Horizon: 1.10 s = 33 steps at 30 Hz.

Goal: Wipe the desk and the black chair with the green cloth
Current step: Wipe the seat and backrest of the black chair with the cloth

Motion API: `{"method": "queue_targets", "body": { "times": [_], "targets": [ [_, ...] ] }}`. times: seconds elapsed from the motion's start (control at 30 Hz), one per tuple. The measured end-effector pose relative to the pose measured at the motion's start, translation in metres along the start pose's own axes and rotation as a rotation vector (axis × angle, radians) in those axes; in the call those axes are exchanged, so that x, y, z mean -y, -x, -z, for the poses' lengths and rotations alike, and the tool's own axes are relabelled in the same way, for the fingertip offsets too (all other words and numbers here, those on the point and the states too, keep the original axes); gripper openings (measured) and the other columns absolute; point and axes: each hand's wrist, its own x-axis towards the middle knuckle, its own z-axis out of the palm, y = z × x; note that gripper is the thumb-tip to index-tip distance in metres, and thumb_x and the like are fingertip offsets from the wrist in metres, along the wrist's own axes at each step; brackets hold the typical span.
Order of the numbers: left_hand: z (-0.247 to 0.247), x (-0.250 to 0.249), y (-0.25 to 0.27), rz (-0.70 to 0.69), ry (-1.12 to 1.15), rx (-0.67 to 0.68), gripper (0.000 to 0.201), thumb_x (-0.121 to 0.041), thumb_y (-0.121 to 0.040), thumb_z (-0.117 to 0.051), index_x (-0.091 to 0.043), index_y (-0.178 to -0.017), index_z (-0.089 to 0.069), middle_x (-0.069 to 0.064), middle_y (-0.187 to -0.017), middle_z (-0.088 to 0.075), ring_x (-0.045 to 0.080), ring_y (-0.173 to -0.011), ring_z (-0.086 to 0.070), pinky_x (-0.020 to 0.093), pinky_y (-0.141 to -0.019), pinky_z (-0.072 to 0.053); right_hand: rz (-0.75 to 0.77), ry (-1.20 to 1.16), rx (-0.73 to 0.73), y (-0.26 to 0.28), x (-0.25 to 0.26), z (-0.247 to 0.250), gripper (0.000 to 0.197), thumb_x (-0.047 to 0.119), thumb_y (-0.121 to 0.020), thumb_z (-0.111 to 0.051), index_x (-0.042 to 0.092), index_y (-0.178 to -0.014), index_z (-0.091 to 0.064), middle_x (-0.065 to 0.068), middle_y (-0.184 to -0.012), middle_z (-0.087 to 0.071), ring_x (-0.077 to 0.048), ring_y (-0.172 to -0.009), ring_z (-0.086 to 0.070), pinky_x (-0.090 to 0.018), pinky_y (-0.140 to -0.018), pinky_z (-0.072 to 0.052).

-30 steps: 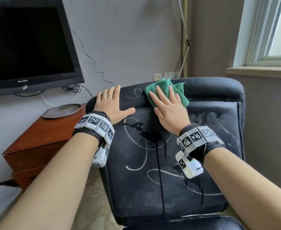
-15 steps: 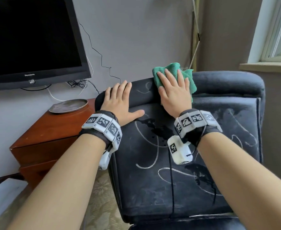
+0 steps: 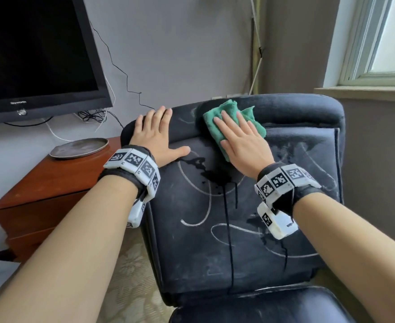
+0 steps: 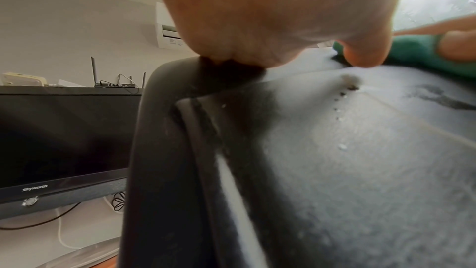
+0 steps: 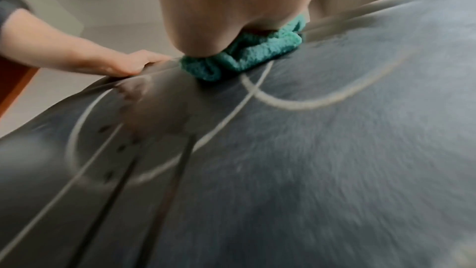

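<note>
Pressing flat, my right hand [image 3: 243, 145] pins the crumpled green terry cloth [image 3: 217, 122] to the dusty black padded chair [image 3: 250, 229] near its top edge, fingers straight; my left hand [image 3: 155, 136], open-palmed, steadies it. The left-wrist view shows the palm [image 4: 270, 17] resting there. In the right-wrist view the cloth [image 5: 242, 58] is bunched under the palm. The round grey metal plate [image 3: 79, 148] on the brown wooden desk [image 3: 51, 183] holds nothing.

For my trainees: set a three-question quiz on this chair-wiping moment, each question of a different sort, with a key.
1. True or false: the right hand presses the green cloth flat against the black chair.
2. Multiple choice: where does the left hand rest? A) on the round plate B) on the chair's upper left corner C) on the TV
3. Fill in: the plate sits on the wooden ____.

Key: 1 true; 2 B; 3 desk.
</note>
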Motion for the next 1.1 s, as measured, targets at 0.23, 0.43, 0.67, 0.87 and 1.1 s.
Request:
{"method": "queue_targets", "body": {
  "times": [0.23, 0.43, 0.67, 0.87, 1.1],
  "targets": [
    [-0.004, 0.002, 0.000, -0.008, -0.017, -0.029, 0.100, -0.071, -0.084, -0.038, -0.011, -0.150, 0.007, 0.005, -0.158, 0.005, 0.024, -0.145, 0.003, 0.043, -0.117, 0.001, -0.369, -0.139, -0.088, -0.042, 0.001, 0.008, 0.050, 0.028, -0.102, -0.028, 0.027, -0.151, -0.016, 0.003, -0.159, -0.007, -0.030, -0.146, 0.004, -0.044, -0.117, -0.002],
    [-0.008, 0.003, -0.003, -0.001, -0.002, -0.056, 0.100, -0.071, -0.083, -0.039, -0.012, -0.151, 0.005, 0.004, -0.159, 0.003, 0.023, -0.145, 0.003, 0.043, -0.117, 0.001, -0.081, -0.118, -0.062, -0.041, 0.014, 0.002, 0.053, 0.016, -0.099, -0.037, 0.023, -0.149, -0.023, 0.001, -0.158, -0.015, -0.032, -0.146, -0.001, -0.044, -0.116, -0.002],
    [-0.007, -0.010, -0.006, 0.051, 0.123, -0.118, 0.093, -0.066, -0.085, -0.044, -0.011, -0.151, -0.005, 0.004, -0.158, -0.004, 0.022, -0.144, -0.001, 0.042, -0.116, 0.002, -0.213, -0.024, -0.081, -0.023, -0.054, 0.018, 0.058, 0.005, -0.096, -0.036, 0.011, -0.150, -0.017, -0.008, -0.158, -0.011, -0.035, -0.145, -0.005, -0.042, -0.119, -0.007],
    [-0.006, -0.010, -0.005, 0.052, 0.124, -0.129, 0.094, -0.065, -0.085, -0.046, -0.011, -0.151, -0.007, 0.005, -0.158, -0.006, 0.021, -0.144, -0.003, 0.042, -0.117, 0.001, -0.439, -0.043, -0.139, 0.010, -0.116, 0.032, 0.057, 0.007, -0.097, -0.036, 0.009, -0.150, -0.017, -0.010, -0.158, -0.010, -0.037, -0.145, -0.004, -0.039, -0.118, -0.005],
    [-0.007, -0.010, -0.002, 0.080, 0.108, -0.119, 0.097, -0.067, -0.084, -0.044, -0.009, -0.151, -0.006, 0.006, -0.158, -0.006, 0.022, -0.144, -0.003, 0.044, -0.116, 0.002, -0.312, -0.169, -0.157, 0.042, -0.101, 0.025, 0.048, 0.004, -0.096, -0.041, 0.006, -0.143, -0.036, -0.015, -0.153, -0.026, -0.034, -0.142, -0.021, -0.035, -0.116, -0.013]
  ]
}}
